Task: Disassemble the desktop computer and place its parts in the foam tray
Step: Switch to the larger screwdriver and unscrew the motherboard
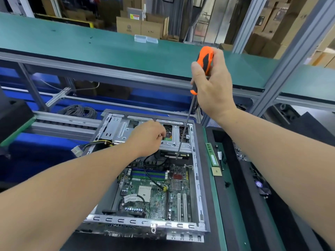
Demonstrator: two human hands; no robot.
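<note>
Inside the open case: the desktop computer (145, 178) is lying on its side on the table (220, 205), its motherboard (155, 192) still sitting exposed in the case.
Right hand: the right hand (212, 91) is wrapping its grip around the orange-and-black handle of a long screwdriver (199, 73), and the shaft is running down to a tip near the far edge of the motherboard, beside the silver drive cage (145, 131).
Left hand: the left hand (146, 136) is reaching onto the drive cage with its grip pressed together around something small; I cannot tell what it is pinching.
Risk, tip: the long shaft is being steered from high above the case, so the tip could be skating off a screw and scraping the motherboard.
Risk, screw: a loosened screw could be dropping among the board's parts, since nothing is catching it.
Risk, cable: the black cable (152, 174) is looping across the motherboard and could be snagging anything lifted out.
Foam tray: the foam tray (233, 178) is lying just right of the case, holding a green memory stick (211, 153) and a square processor chip (216, 171) along its near-case edge; other small items farther right are too dim to name.
</note>
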